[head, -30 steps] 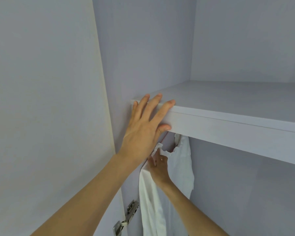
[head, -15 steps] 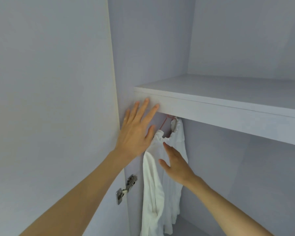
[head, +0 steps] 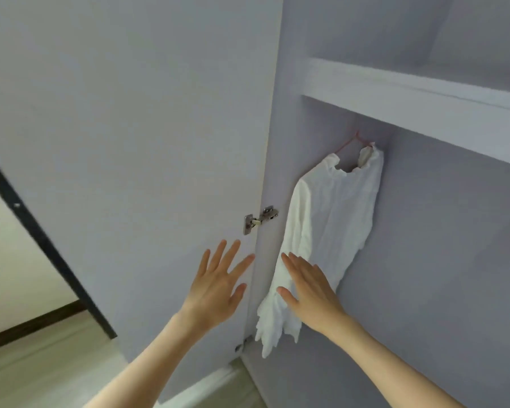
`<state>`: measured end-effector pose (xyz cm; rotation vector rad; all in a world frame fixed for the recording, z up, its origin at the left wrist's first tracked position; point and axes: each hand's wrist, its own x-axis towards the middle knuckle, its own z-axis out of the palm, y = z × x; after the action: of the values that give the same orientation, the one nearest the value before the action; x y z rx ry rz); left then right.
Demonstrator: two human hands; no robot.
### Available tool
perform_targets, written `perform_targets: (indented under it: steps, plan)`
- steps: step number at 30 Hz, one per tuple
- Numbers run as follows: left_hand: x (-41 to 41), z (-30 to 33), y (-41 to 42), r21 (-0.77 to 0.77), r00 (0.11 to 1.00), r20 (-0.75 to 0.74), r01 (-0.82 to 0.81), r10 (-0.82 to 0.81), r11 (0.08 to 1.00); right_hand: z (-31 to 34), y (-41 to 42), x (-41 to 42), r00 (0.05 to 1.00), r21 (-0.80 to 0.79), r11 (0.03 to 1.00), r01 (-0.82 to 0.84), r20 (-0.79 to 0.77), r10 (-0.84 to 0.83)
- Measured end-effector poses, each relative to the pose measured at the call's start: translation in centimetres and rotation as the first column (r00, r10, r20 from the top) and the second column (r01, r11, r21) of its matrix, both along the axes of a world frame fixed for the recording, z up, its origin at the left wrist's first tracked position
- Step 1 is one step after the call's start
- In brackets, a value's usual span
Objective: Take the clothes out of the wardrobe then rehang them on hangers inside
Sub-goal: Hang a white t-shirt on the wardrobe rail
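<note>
The white garment (head: pixel 330 231) hangs on a pink hanger (head: pixel 352 142) inside the wardrobe, just under the shelf (head: pixel 409 95) and close to the left side wall. My right hand (head: pixel 309 293) lies in front of its lower part, fingers straight and spread, gripping nothing. My left hand (head: pixel 215 287) is raised beside it before the open door (head: pixel 130 142), fingers spread too, below the metal hinge (head: pixel 259 219).

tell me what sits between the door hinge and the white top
Only the bare grey edge of the wardrobe side panel separates the hinge from the white top, as the head view shows.
</note>
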<state>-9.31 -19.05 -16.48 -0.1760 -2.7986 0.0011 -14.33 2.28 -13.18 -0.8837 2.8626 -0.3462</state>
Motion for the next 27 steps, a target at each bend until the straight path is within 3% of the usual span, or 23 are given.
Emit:
perform_targets:
  steps: [5,9,16,23,27]
  plan:
    - [10.7,-4.1,-3.3,0.044,0.968,0.089,-0.24,0.235,0.97,-3.2,-5.8,5.1,0.974,0.062,0.972,-0.226,0.048,0.223]
    - [20.3,-5.6,-7.6,0.093,0.879,0.152,-0.468,0.452,0.879,-4.6,-11.9,10.4,0.913,0.063,0.911,-0.408,-0.004,0.409]
    - [39.3,-6.8,-12.8,0.249,0.567,0.244,-0.821,0.787,0.514,-6.2,-24.4,23.9,0.693,-0.011,0.693,-0.721,-0.019,0.721]
    - [59.3,-6.0,-18.1,0.166,0.228,0.246,-0.968,0.942,0.191,-6.5,-36.1,41.5,0.454,-0.116,0.444,-0.889,-0.091,0.886]
    - [69.0,-6.7,-19.0,0.153,0.079,0.287,-0.988,0.955,0.035,-7.1,-41.0,49.5,0.284,-0.143,0.273,-0.951,-0.064,0.957]
